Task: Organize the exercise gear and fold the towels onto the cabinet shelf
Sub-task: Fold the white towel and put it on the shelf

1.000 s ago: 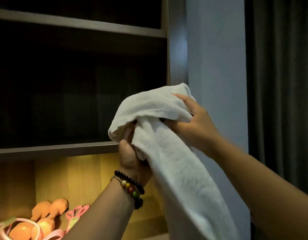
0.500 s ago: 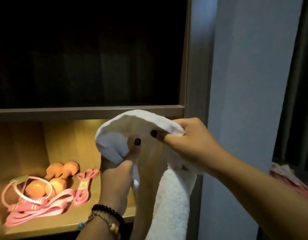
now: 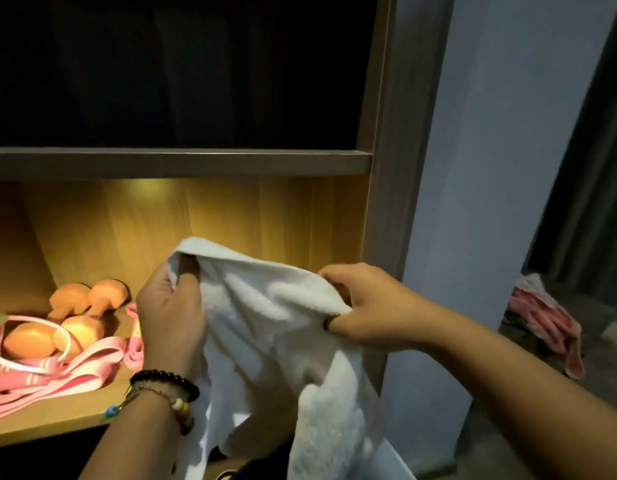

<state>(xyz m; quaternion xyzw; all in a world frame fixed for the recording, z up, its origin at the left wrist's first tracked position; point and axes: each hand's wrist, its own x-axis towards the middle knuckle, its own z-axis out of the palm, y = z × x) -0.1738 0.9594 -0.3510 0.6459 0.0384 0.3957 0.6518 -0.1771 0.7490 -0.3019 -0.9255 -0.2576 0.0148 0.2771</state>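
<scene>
With the left hand (image 3: 170, 313) and right hand (image 3: 364, 306) each pinching the white towel (image 3: 265, 327) in curled fingers before the lit shelf (image 3: 57, 419), its loose tail could sweep the pink bands (image 3: 50, 372) at 9 o'clock

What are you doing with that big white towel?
A person is holding the white towel up in front of the lit cabinet shelf, getting it ready to fold. The left hand grips one top corner and the right hand pinches the other, while the rest hangs down. Orange dumbbells and pink bands already lie on the shelf.
</scene>
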